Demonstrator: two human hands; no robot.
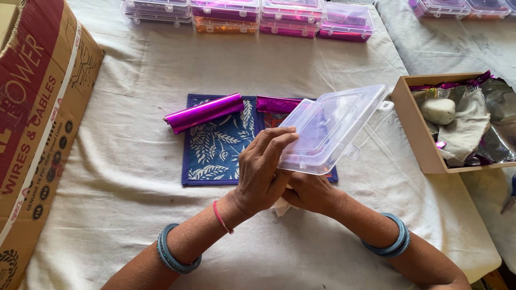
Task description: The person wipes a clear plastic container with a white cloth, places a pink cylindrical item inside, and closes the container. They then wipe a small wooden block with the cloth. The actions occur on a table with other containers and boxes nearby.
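My left hand (263, 169) grips the near left edge of a clear plastic box (330, 126) that is tilted up above a blue leaf-patterned mat (215, 145). Under the box, my right hand (312, 192) holds its near edge from below, with a scrap of white cloth or paper (280, 207) peeking out beneath it. A roll of shiny magenta foil (204, 112) lies across the mat's far left part. A flat sheet of the same magenta foil (277, 103) lies on the mat behind the box.
A large cardboard carton (37, 118) stands at the left. Stacked clear boxes with magenta and orange contents (252, 16) line the far edge. A shallow brown tray (416, 134) at the right holds foil, cloth and a pale lump. White cloth (134, 177) covers the table.
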